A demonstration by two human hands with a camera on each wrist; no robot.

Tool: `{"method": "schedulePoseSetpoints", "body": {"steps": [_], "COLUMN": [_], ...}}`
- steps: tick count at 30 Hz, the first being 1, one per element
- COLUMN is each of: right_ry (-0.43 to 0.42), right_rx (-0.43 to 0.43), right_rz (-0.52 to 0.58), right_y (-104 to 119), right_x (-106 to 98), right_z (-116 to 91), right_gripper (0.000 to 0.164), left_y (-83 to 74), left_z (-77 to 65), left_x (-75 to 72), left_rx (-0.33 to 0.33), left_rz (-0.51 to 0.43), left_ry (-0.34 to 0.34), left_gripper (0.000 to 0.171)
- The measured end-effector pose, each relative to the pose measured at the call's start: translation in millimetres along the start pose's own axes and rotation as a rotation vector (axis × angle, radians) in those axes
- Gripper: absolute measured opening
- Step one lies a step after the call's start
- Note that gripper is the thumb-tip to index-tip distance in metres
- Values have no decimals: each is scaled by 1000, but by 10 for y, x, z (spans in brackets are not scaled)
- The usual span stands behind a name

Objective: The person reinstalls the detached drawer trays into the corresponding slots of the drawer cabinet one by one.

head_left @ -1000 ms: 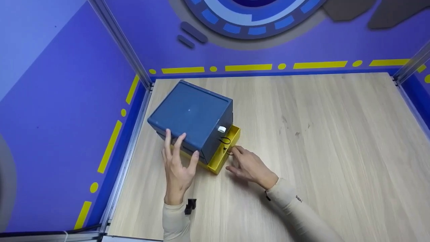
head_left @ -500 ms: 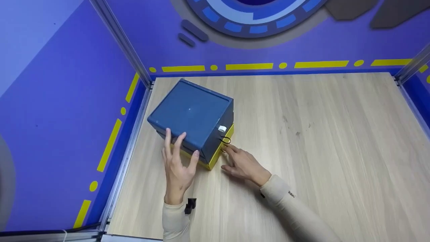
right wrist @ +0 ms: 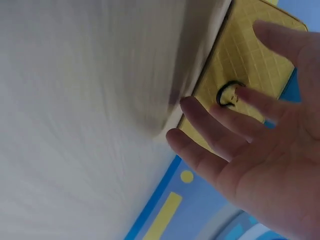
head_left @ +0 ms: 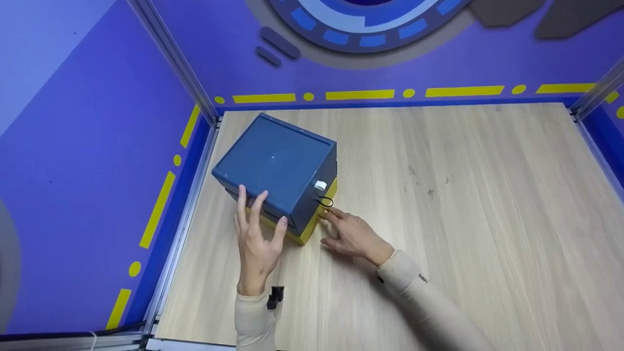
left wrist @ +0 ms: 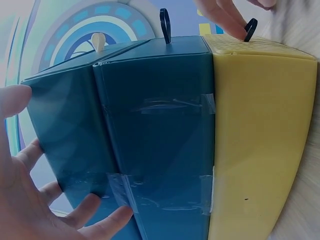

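A small drawer box (head_left: 273, 158) with a dark blue body stands at the left of the wooden table. Its bottom drawer (head_left: 309, 233) is yellow and sits flush with the blue part. My left hand (head_left: 258, 253) rests against the box's near side, fingers spread over the top edge. At the yellow front, my right hand (head_left: 358, 239) has its fingertips by a black loop pull (right wrist: 219, 95), fingers mostly straight. In the right wrist view the front has a quilted pattern. Higher up are another black loop (head_left: 332, 201) and a white tab (head_left: 320, 185).
Clear tape (left wrist: 170, 105) runs across the blue side in the left wrist view. The wooden table (head_left: 463, 219) extends to the right. Purple-blue panels (head_left: 112, 146) with metal corner posts (head_left: 170, 53) stand at the left and back.
The yellow drawer, pulled out one second ago, has slid back into the box. My right hand has moved left with it. My left hand stays on the box.
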State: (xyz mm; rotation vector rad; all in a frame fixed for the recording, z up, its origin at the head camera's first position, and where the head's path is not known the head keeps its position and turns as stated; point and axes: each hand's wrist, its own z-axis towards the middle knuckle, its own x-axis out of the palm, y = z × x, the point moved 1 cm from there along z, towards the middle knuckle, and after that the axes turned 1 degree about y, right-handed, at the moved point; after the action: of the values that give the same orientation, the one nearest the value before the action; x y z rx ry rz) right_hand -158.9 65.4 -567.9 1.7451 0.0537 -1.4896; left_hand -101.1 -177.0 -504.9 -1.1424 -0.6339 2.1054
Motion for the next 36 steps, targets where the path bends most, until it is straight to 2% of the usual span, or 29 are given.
{"method": "schedulePoseSetpoints", "body": {"steps": [3,5,9,12,16,21,24,30,33,36], "right_ry": [39,32,-69,-134,-141,-99,-75,-48,-54,-100], "right_rx": [41,79,99,80,61,46,42,-23,-52,-59], "right_rz": [67,111,164,221,308,382,432,522,505,475], "right_y": [-81,-130,-187,-211,-211,-205,-211,-183,-162,-181], "right_x": [-302,-556,-978,-1153,-1267,-1365,-1437,-1519,-1475,-1417], "right_z": [-12,-9,52,125,240,381,467,676,749,770], "right_gripper": [55,52,60,66,74,77,77,71,62,55], "left_y": [-6,-4,-8,-41,-119,-264,-325,-350,-333,-318], "left_z": [-10,-23,-87,-168,-268,-285,-241,-175,-185,-175], "left_x": [12,18,32,57,119,222,274,321,315,322], "left_rx": [-4,-15,-38,-59,-77,-39,-54,-156,-164,-144], "left_rz": [4,5,-12,-47,-26,78,92,84,81,79], "left_ry": [14,19,-7,-48,-119,-188,-197,-167,-169,-186], "left_gripper": [69,73,79,82,86,89,90,89,84,82]}}
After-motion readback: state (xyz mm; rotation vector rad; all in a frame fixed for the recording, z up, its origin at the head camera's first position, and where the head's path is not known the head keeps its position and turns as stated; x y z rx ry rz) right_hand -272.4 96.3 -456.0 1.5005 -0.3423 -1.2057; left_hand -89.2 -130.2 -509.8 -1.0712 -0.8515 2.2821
